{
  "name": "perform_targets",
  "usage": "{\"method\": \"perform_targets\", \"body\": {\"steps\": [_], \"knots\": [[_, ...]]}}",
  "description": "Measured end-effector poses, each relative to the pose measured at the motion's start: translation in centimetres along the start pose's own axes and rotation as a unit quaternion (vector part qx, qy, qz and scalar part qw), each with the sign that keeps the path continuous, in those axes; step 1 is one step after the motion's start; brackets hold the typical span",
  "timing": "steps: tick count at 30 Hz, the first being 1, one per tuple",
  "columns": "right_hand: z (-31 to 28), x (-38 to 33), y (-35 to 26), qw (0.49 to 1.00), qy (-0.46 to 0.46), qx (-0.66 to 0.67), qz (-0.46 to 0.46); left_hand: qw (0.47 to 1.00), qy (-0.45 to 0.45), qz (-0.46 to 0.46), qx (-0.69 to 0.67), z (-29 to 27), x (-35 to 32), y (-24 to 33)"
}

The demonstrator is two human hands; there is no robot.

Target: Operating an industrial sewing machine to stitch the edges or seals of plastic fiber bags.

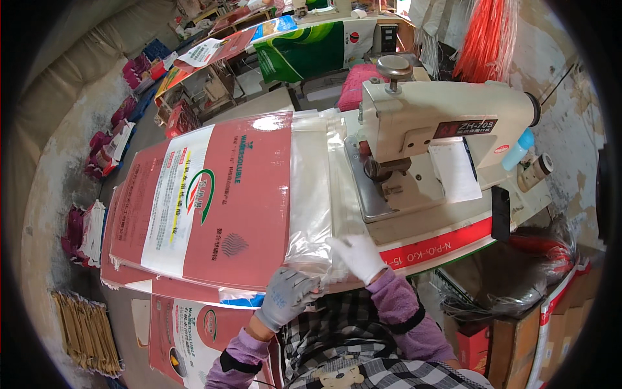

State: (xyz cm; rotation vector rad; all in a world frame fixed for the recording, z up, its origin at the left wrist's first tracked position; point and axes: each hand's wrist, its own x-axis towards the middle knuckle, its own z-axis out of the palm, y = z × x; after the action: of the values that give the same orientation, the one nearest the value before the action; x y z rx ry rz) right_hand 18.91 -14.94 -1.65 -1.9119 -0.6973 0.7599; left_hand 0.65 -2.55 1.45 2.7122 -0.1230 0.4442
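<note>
Head view: you look down on a sewing bench, with your forearms entering from 6 o'clock.
Your clothing: purple sleeves [414, 318] with dark bands, over a checked apron [350, 343] at 6 o'clock.
Left hand [285, 298]: in a grey glove, its fingers curled shut, pinching the near edge of the clear plastic liner [311, 188].
Right hand [356, 256]: in a white glove, its fingers spread flat, pressing down on the same liner, just right of your left hand.
Clear plastic liner: it sticks out of the open end of the top sack and lies crumpled from your hands up toward 12 o'clock.
Pink printed sacks [240, 194]: a stack lying flat at 9 o'clock of your hands, with the liner end toward the machine.
Bench surface [447, 243]: pale, with a red printed sheet hanging over its near edge at 3 o'clock of your right hand.
Sewing machine [440, 123]: cream, at 1 o'clock, its head above a metal plate [369, 194] that touches the liner's right edge.
Floor, 7 o'clock: more pink sacks [188, 337] and a bundle of brown slats [87, 330].
Room, 9 o'clock: small stacks of packets [87, 233] along a bare grey wall.
Room, 12 o'clock: a green sack [304, 48] and cluttered tables.
Room, 1 o'clock: orange strands [486, 39] hanging against a rough wall.
Room, 4 o'clock: cardboard boxes [551, 337] and tangled plastic.
</note>
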Motion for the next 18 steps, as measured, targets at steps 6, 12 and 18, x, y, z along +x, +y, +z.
{"method": "perform_targets", "body": {"steps": [6, 12, 18], "knots": [[0.8, -1.4, -0.6, 0.963, -0.183, 0.127, 0.153, 0.998, 0.055, -0.014, 0.008, -1.1, -1.4, 1.4], [4.6, -0.8, 3.2, 0.973, -0.134, 0.164, -0.090, 0.999, -0.004, 0.032, 0.023, -0.1, -1.6, 0.9], [7.4, -0.8, -0.2, 0.916, -0.087, 0.383, 0.086, 0.872, 0.009, -0.376, -0.314, -1.1, 2.3, -0.8]]}}
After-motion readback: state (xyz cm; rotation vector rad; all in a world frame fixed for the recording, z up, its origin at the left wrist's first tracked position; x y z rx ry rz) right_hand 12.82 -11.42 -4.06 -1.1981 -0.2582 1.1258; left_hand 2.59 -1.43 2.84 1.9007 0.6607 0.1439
